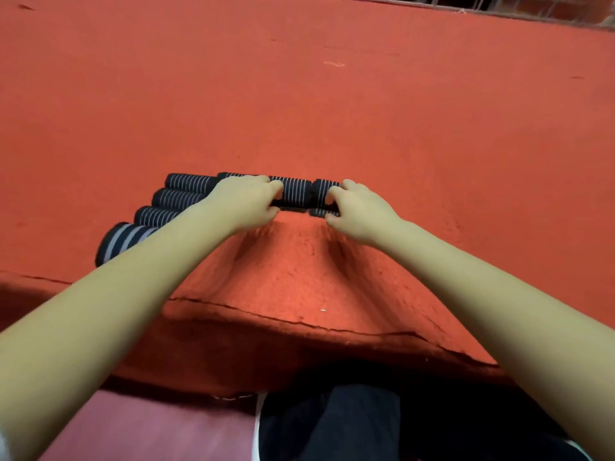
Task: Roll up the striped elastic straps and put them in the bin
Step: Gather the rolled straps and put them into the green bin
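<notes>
While the left hand curls its fingers round the left end of a black, white-pinstriped elastic strap roll, the right hand pinches a short black striped roll touching it on the right. Whether these are one strap or two cannot be told, because the seam between them is dark. Both lie on the red felt-covered counter, mid-view. To the left, four rolled straps lie side by side in a slanted row, partly hidden by the left forearm. The nearest roll has wider grey stripes. No bin is in view.

Risks, as a judgement: ribbed elastic is springy, so a slack grip would likely let a coil unwind or telescope sideways. The fuzzy felt nap could snag a loose tail and skew the roll. The left forearm crosses right over the row, so a careless sweep could scatter the finished rolls or push the nearest one toward the frayed front edge.

The rolls are soft, ribbed, matte cylinders. The felt is coarse, pilled and slightly wrinkled near the hands.
</notes>
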Tool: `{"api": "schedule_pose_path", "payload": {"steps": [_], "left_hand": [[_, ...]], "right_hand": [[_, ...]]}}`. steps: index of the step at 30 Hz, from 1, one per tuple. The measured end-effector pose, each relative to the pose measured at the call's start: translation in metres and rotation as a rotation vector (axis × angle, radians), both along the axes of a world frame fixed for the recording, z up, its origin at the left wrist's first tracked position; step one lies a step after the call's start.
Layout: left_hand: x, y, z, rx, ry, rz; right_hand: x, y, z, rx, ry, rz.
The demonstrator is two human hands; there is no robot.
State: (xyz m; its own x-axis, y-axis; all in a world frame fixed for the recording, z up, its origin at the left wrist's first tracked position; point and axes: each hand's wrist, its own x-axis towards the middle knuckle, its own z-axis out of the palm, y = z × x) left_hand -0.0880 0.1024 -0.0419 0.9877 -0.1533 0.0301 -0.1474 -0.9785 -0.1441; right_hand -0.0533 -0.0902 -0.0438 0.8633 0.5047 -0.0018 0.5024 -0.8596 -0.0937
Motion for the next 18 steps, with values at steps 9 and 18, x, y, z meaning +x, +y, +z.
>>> {"api": "schedule_pose_path", "payload": {"steps": [9,18], "left_hand": [[0.077,-0.013,-0.033,-0.141,-0.028,-0.07],[0.078,-0.019,-0.041,-0.055,-0.028,-0.06]], "right_hand": [[0.068,0.013,-0.02,0.104,-0.079,-0.033],[0.074,0.017,-0.038,-0.036,-0.089,-0.009]]}}
